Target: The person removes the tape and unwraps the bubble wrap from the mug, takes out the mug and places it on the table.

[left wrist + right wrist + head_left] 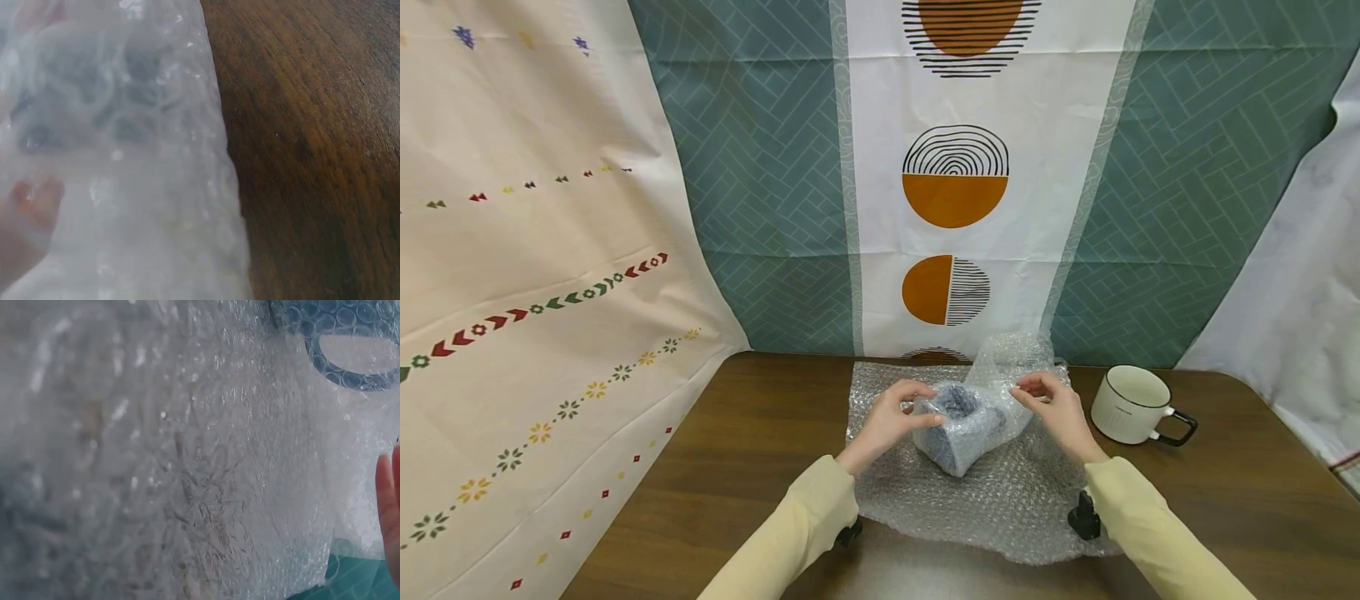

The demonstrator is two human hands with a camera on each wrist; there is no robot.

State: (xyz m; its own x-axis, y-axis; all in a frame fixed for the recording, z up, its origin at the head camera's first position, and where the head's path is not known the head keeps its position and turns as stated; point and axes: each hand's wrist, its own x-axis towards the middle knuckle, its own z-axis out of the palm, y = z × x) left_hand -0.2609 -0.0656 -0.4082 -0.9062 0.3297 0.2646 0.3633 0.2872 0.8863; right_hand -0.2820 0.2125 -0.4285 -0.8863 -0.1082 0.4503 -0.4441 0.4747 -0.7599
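A blue mug (pixel 957 402) stands partly wrapped in bubble wrap (pixel 958 508), a large sheet spread on the table. My left hand (pixel 889 417) grips the mug's left side through the wrap, thumb nearer me and fingers at the far side. To the right, my right hand (pixel 1058 410) pinches a raised flap of the sheet between thumb and fingers. In the right wrist view the mug's handle (pixel 359 381) shows through the clear bubbles, with my fingertips (pixel 386 494) at the right edge. Blurred wrap fills most of the left wrist view.
A cream mug (pixel 1127 406) with a black handle stands right of the sheet, close to my right hand. The brown wooden table (pixel 745 467) ends at a patterned curtain (pixel 760 208) behind. A pale embroidered cloth (pixel 550 333) hangs at the left.
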